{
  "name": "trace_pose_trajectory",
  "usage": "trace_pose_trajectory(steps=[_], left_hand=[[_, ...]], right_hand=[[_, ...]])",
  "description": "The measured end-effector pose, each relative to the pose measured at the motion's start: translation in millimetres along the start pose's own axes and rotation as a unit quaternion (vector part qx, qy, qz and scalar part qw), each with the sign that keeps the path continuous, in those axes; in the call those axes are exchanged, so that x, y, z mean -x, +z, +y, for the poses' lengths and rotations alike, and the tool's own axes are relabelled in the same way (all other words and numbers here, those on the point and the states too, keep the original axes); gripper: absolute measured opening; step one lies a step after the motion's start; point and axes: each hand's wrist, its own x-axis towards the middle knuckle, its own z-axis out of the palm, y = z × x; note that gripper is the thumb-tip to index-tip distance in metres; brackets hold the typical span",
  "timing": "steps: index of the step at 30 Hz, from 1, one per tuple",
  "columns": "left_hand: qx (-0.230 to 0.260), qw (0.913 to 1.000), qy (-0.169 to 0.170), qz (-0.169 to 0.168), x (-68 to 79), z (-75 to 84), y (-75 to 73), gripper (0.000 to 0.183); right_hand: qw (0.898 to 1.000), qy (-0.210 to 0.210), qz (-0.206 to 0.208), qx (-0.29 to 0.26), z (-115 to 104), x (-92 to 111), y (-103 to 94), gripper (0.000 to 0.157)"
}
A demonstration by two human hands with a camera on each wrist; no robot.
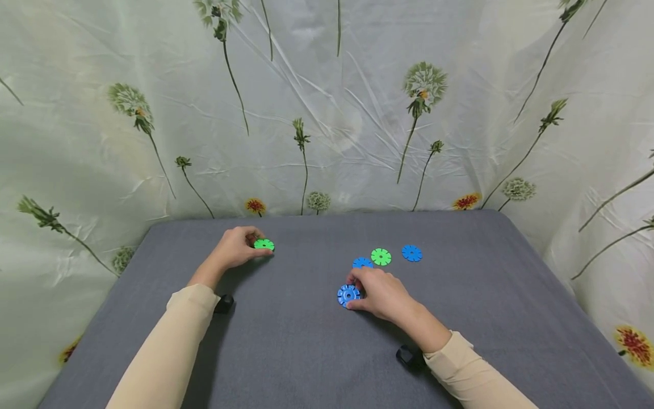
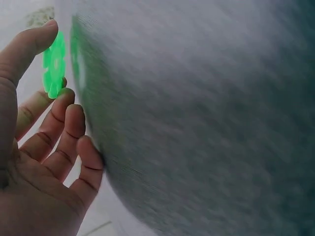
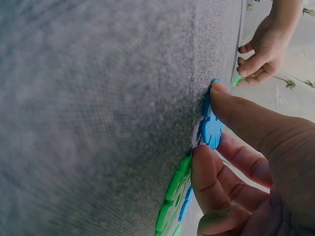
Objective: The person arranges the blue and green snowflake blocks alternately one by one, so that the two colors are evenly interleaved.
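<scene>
My left hand (image 1: 240, 247) pinches a green notched disc (image 1: 264, 245) by its edges, close over the cloth at the table's far left. In the left wrist view, the thumb and fingertips hold this green disc (image 2: 55, 66) tilted on edge, and a thin green shape (image 2: 75, 51) shows along the cloth behind it. Nearer the middle, my right hand (image 1: 380, 293) grips a blue notched disc (image 1: 348, 296) between thumb and fingers. The right wrist view shows that blue disc (image 3: 211, 129) right at the cloth, the fingers curled beside a green disc (image 3: 173, 199).
Beyond my right hand lie another blue disc (image 1: 363, 262), partly hidden by the fingers, a green disc (image 1: 381, 257) and, farther right, one more blue disc (image 1: 411, 253). Grey cloth (image 1: 296, 341) covers the table. A flower-printed curtain (image 1: 347, 125) hangs behind its far edge.
</scene>
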Motion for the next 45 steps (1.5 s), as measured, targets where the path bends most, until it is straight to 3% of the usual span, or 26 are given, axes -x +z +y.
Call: trace_pose_trajectory(steps=[7, 15, 21, 26, 31, 45], left_hand=[[0.010, 0.9999, 0.008, -0.009, 1.5, -2.1, -2.2, 0.048], [0.026, 0.9993, -0.008, -0.027, 0.8, -6.1, 1.1, 0.051], [0.074, 0.9955, 0.004, -0.059, 1.5, -11.1, -2.6, 0.055], [0.101, 0.9919, -0.005, -0.077, 2.7, -12.1, -5.0, 0.052], [0.106, 0.9916, -0.011, -0.074, 3.0, -13.0, -4.4, 0.052], [0.100, 0.9928, -0.012, -0.064, 2.6, -12.5, -1.5, 0.051]], right_hand=[[1.000, -0.007, -0.004, -0.001, 2, -1, -0.5, 0.036], [1.000, -0.017, -0.004, -0.003, 4, -1, 0.0, 0.035], [1.000, -0.017, -0.005, 0.006, 4, -1, 1.1, 0.036], [0.998, -0.047, 0.014, 0.040, 5, 4, 1.0, 0.038], [0.996, -0.076, 0.023, 0.047, 4, 7, 1.4, 0.036], [0.996, -0.085, -0.006, -0.005, 5, 5, 0.5, 0.034]])
